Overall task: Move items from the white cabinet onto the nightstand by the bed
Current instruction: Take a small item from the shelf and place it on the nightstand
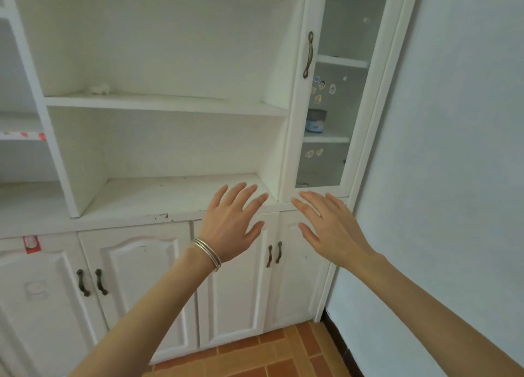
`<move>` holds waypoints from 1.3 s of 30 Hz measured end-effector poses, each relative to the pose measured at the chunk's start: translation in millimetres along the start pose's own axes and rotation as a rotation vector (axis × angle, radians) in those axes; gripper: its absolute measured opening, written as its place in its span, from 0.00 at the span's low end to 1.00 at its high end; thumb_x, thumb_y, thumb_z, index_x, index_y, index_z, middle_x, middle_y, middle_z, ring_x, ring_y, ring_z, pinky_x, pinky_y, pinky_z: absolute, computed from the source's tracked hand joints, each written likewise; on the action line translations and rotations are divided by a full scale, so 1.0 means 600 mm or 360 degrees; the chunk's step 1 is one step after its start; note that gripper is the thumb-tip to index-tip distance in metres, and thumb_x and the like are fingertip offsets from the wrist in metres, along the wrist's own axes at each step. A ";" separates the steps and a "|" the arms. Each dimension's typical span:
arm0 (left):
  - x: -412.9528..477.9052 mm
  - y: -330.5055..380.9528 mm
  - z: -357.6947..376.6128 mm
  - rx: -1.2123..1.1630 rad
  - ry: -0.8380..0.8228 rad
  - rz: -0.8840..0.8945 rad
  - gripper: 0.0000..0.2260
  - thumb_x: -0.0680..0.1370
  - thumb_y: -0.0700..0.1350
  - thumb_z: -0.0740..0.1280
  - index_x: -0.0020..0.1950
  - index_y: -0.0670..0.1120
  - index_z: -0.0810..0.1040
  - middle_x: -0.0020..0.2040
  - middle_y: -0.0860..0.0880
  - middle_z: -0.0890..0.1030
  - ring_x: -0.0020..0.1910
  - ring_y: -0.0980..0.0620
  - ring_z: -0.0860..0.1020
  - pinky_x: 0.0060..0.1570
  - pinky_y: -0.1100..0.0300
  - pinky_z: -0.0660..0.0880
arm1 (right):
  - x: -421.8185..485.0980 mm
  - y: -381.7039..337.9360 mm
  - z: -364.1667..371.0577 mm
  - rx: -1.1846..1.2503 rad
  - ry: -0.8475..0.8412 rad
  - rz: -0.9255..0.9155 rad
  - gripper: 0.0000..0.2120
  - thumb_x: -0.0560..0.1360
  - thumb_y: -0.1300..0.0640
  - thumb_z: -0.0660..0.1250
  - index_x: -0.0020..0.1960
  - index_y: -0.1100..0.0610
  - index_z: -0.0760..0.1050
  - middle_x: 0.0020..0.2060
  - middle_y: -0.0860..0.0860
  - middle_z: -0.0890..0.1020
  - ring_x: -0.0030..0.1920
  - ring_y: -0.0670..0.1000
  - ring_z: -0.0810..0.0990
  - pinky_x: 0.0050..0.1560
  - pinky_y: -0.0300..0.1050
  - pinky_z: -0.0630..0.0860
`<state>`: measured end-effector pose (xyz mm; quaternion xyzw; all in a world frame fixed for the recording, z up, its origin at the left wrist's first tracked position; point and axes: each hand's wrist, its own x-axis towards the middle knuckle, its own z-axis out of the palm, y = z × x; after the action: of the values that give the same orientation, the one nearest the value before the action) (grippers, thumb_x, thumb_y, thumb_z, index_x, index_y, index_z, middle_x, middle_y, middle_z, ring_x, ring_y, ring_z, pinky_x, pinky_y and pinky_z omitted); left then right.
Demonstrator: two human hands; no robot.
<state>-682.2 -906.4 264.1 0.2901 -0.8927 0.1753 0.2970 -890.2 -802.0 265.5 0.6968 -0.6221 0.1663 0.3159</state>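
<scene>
The white cabinet (pixel 170 104) fills the view, with open shelves in the middle and a glass door (pixel 334 93) at the right. Behind the glass a small blue-grey tin (pixel 316 120) stands on a shelf. A small pale object (pixel 99 89) lies on the upper open shelf. My left hand (pixel 231 223), with silver bangles at the wrist, is held up with fingers spread in front of the lower shelf's edge, holding nothing. My right hand (pixel 330 229) is likewise spread and empty, just below the glass door. No nightstand or bed is in view.
Closed lower doors with dark handles (pixel 273 254) run along the bottom. The glass door has a dark handle (pixel 309 54) and stickers on the pane. A pale wall (pixel 453 149) stands at the right. Orange floor tiles (pixel 269 354) lie below.
</scene>
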 end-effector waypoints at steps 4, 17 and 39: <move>0.096 -0.007 0.033 0.0060 0.0055 -0.0046 0.24 0.74 0.56 0.55 0.65 0.47 0.75 0.63 0.44 0.77 0.62 0.41 0.74 0.62 0.43 0.68 | 0.068 0.085 0.034 -0.0003 0.0067 -0.0073 0.22 0.76 0.51 0.54 0.66 0.58 0.71 0.62 0.56 0.76 0.62 0.55 0.74 0.65 0.54 0.66; 0.289 -0.092 0.219 0.0067 -0.0027 -0.0055 0.25 0.74 0.56 0.54 0.65 0.46 0.74 0.63 0.43 0.77 0.63 0.40 0.73 0.62 0.42 0.68 | 0.209 0.236 0.221 -0.0033 0.0140 -0.0131 0.20 0.76 0.53 0.57 0.65 0.60 0.72 0.61 0.58 0.77 0.62 0.56 0.74 0.67 0.52 0.64; 0.656 -0.309 0.449 0.0076 0.0330 0.0281 0.25 0.72 0.48 0.56 0.67 0.43 0.73 0.69 0.43 0.71 0.70 0.43 0.65 0.70 0.46 0.55 | 0.487 0.437 0.479 -0.0170 0.0211 -0.0092 0.18 0.74 0.59 0.67 0.63 0.63 0.73 0.62 0.60 0.75 0.62 0.58 0.74 0.67 0.56 0.66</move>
<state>-940.4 -1343.1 333.6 0.1977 -0.8748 0.2511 0.3641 -1141.5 -1217.8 295.2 0.6841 -0.5875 0.1695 0.3977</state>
